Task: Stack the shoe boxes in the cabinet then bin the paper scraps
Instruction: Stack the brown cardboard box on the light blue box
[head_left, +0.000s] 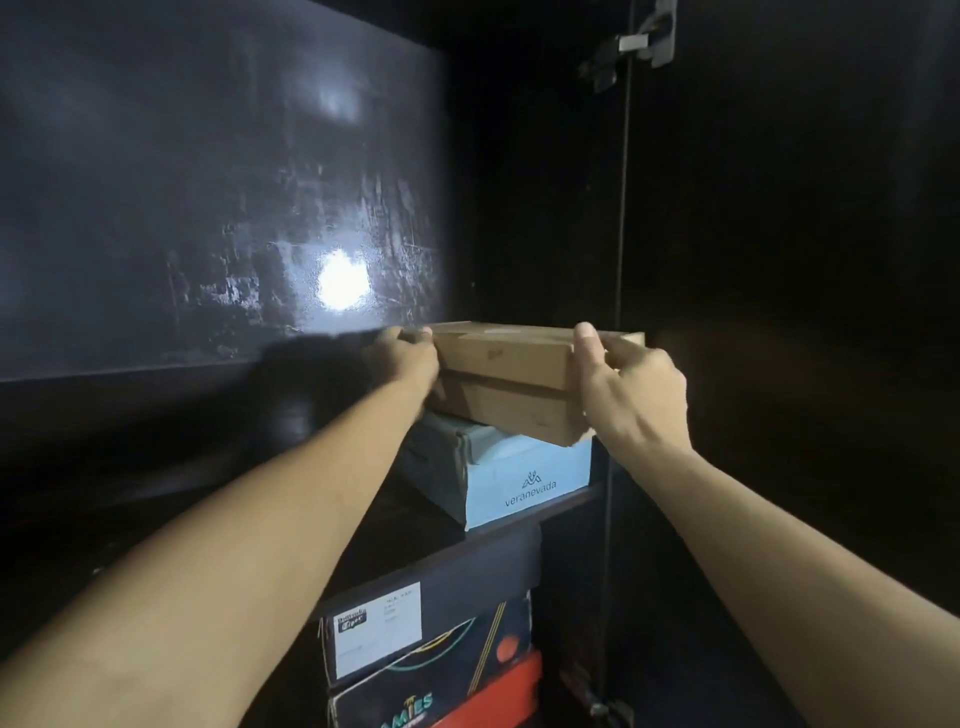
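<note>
Shoe boxes already fill the cabinet's lower space: a dark labelled box (426, 618) stacked above others. On the shelf (566, 506) over them, near its front right corner, sits the blue box (524, 480). The brown box (511, 384) rests tilted on it (probably being squared up). The right hand (631, 387) and left hand (408, 361) clamp its ends, fingers curled closed around it.
</note>
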